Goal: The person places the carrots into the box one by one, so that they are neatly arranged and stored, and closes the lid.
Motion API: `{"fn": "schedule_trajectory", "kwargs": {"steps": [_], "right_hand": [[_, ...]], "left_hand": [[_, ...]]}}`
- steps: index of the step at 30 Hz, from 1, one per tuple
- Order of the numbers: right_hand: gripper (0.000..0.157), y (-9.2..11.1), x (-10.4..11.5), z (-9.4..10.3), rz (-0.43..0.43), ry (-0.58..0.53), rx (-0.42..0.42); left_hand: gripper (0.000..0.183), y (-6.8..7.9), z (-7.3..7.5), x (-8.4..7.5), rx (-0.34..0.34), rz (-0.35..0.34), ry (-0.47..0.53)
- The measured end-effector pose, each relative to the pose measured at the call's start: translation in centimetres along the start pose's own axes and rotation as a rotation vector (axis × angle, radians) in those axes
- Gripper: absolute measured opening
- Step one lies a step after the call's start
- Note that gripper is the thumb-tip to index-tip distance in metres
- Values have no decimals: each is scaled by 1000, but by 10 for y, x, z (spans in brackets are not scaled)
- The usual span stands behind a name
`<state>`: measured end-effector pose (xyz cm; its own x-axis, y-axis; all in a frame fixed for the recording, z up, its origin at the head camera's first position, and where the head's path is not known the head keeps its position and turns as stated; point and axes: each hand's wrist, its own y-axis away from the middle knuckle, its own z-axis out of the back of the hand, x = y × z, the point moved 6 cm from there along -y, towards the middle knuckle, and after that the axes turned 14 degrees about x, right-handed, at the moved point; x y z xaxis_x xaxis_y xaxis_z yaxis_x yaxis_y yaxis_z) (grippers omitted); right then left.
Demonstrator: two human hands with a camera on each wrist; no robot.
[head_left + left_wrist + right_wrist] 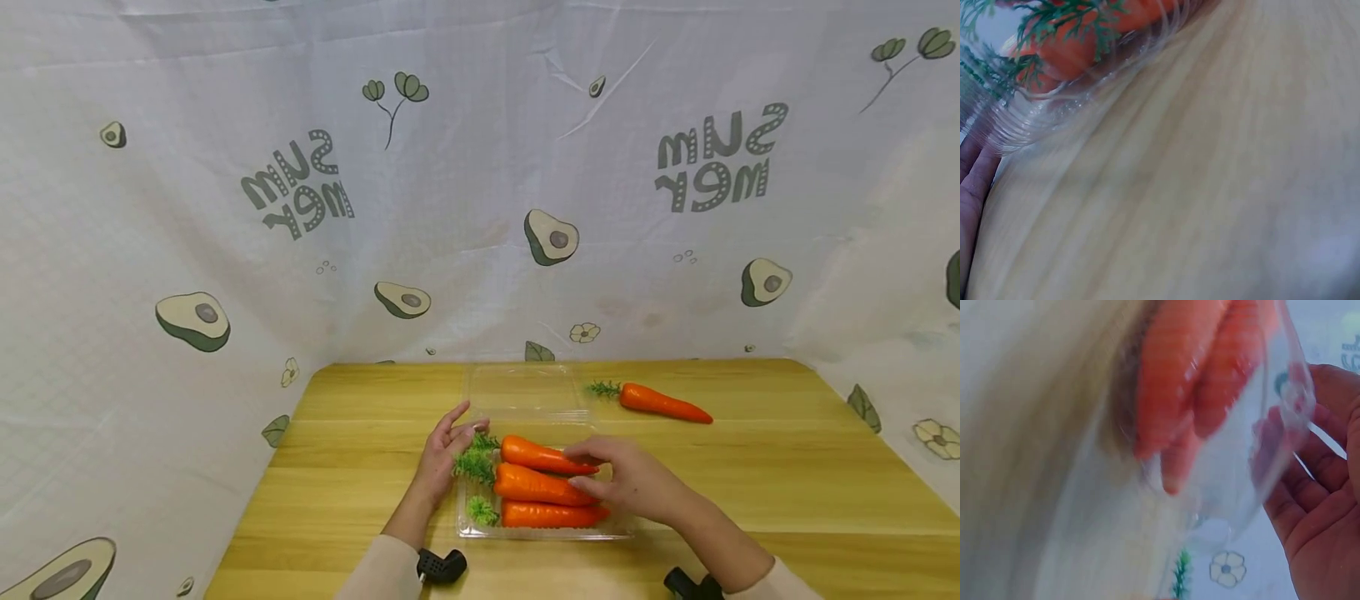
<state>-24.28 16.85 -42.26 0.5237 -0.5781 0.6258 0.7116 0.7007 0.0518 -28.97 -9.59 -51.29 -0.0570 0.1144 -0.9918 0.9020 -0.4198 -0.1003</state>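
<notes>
Three orange carrots lie side by side in a clear plastic box: an upper carrot [532, 454], a middle carrot [536, 486] and a lower carrot [551, 514]. Their green tops [474, 467] point left. The box [546, 533] has its clear lid [525, 390] folded back. At the box's left side, my left hand [442, 458] has its fingers extended near the green tops. My right hand [637, 479] reaches over the right end, with thumb and fingers spread at the carrot tips. In the right wrist view, its fingers [1319, 462] show beside and through the clear wall.
Another carrot [663, 403] with a green top lies on the wooden table [360, 492], behind and to the right of the box. A white printed cloth [465, 167] encloses the back and sides. Black devices [442, 567] sit at both wrists.
</notes>
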Motion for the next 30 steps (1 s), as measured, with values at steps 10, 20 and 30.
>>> {"fn": "schedule_trajectory", "kwargs": {"steps": [10, 20, 30], "right_hand": [[29, 12, -27, 38, -80, 97, -235], [30, 17, -63, 58, -192, 93, -288], [32, 22, -99, 69, -307, 13, -274]], "left_hand": [[58, -1, -3, -3, 10, -8, -3], [57, 0, 0, 1, 1, -2, -12], [60, -1, 0, -1, 11, -13, -38]]}}
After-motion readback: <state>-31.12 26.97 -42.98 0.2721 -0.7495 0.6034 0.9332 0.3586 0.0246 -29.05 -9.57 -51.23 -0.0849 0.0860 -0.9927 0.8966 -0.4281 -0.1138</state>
